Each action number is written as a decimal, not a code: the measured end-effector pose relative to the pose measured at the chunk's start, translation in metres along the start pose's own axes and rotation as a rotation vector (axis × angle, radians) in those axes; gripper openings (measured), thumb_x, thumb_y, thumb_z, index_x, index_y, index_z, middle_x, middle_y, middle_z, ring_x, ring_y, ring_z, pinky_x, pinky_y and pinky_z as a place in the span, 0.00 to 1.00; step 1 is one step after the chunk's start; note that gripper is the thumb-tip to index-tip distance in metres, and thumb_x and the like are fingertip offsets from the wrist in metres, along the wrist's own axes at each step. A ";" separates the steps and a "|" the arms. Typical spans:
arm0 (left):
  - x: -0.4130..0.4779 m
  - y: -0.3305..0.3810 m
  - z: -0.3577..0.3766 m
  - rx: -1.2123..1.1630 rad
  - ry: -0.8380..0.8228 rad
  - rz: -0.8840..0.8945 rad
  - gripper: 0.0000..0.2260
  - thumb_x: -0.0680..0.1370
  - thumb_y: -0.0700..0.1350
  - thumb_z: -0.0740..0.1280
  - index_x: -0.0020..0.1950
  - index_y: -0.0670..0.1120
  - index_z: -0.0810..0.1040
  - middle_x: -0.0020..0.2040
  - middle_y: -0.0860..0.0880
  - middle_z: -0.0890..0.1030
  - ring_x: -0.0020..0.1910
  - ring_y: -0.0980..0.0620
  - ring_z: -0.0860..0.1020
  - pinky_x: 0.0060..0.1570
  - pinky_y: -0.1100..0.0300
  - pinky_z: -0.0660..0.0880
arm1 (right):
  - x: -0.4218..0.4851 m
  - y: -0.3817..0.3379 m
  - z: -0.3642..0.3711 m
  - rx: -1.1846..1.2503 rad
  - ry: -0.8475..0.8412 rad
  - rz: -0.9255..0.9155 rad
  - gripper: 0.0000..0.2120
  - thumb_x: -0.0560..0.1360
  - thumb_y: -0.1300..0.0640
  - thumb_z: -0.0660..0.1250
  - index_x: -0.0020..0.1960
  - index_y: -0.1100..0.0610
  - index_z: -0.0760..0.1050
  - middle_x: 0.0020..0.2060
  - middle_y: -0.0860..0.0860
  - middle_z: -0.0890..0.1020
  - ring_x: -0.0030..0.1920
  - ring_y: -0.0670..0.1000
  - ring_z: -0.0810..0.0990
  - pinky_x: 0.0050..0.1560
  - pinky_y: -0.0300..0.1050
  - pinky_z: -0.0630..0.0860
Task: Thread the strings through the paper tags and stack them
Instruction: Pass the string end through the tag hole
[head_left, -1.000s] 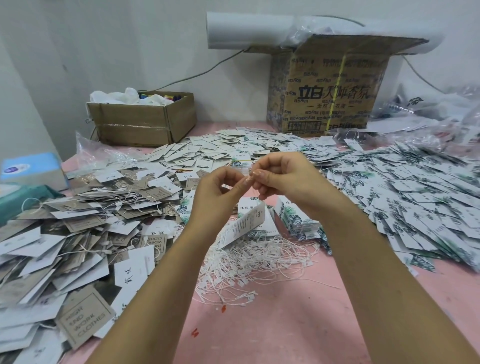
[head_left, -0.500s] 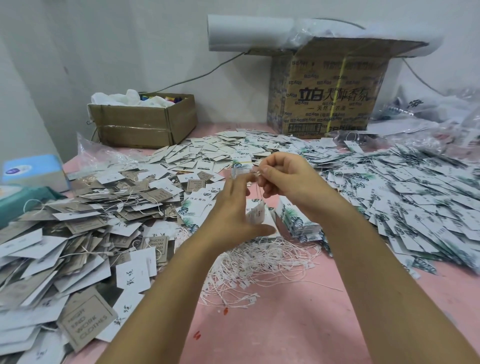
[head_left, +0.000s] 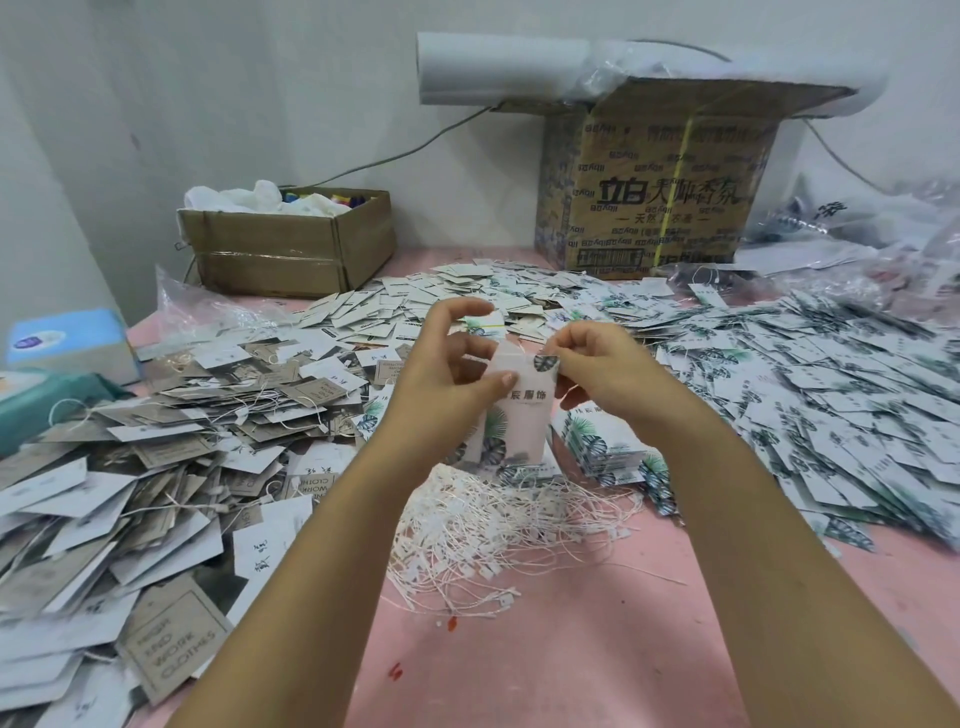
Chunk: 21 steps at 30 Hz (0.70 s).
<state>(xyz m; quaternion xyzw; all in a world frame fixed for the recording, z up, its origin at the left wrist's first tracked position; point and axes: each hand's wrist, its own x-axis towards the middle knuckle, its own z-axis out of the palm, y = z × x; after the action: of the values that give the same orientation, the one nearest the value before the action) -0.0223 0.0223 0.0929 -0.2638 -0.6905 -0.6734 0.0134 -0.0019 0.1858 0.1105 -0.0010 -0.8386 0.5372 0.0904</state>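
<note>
- Pale, bare walls (head_left: 260, 78) meet in a corner at the left.
- A pink bench (head_left: 571, 670) reaches the back wall and has small red flecks near its front.
- Low open carton (head_left: 291, 254) at back left.
- Tall printed carton (head_left: 660, 197) at back right, with a white roll (head_left: 498, 67) on top.
- A grey cable (head_left: 395, 156) slants down the wall.
- Blue tissue box (head_left: 67, 343) at the left edge.
- The light is soft and even.

Pink table (head_left: 571, 649), carrying a tangle of white strings (head_left: 493, 530); the held tag (head_left: 519, 421) is pale white with dark green leaf prints and dark characters. The left heap of tags (head_left: 171, 447) is grey-brown and white, the right heap of tags (head_left: 831, 395) white with green leaves.
</note>
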 end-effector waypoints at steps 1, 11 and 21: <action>0.000 0.000 0.000 -0.020 0.021 -0.005 0.21 0.74 0.32 0.68 0.55 0.56 0.70 0.43 0.50 0.80 0.40 0.56 0.80 0.36 0.59 0.77 | -0.001 0.000 -0.001 0.022 -0.076 0.011 0.08 0.79 0.61 0.60 0.42 0.60 0.73 0.33 0.52 0.79 0.31 0.47 0.75 0.33 0.39 0.74; 0.001 -0.003 0.008 -0.143 0.144 0.003 0.18 0.72 0.34 0.71 0.50 0.56 0.72 0.49 0.43 0.77 0.45 0.47 0.77 0.39 0.57 0.79 | -0.002 -0.004 -0.006 0.299 -0.198 -0.024 0.27 0.68 0.39 0.58 0.45 0.63 0.78 0.38 0.55 0.84 0.40 0.53 0.82 0.45 0.45 0.79; 0.000 -0.013 0.015 -0.027 0.059 -0.067 0.16 0.73 0.42 0.72 0.52 0.57 0.70 0.43 0.51 0.77 0.40 0.53 0.78 0.43 0.52 0.78 | 0.000 -0.003 -0.007 0.147 0.038 -0.006 0.09 0.77 0.64 0.62 0.40 0.56 0.73 0.34 0.51 0.77 0.34 0.48 0.76 0.39 0.43 0.73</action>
<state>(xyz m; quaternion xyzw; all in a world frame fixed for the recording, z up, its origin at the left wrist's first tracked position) -0.0221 0.0366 0.0799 -0.2207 -0.6891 -0.6903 0.0078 -0.0003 0.1909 0.1161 -0.0020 -0.7951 0.5968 0.1077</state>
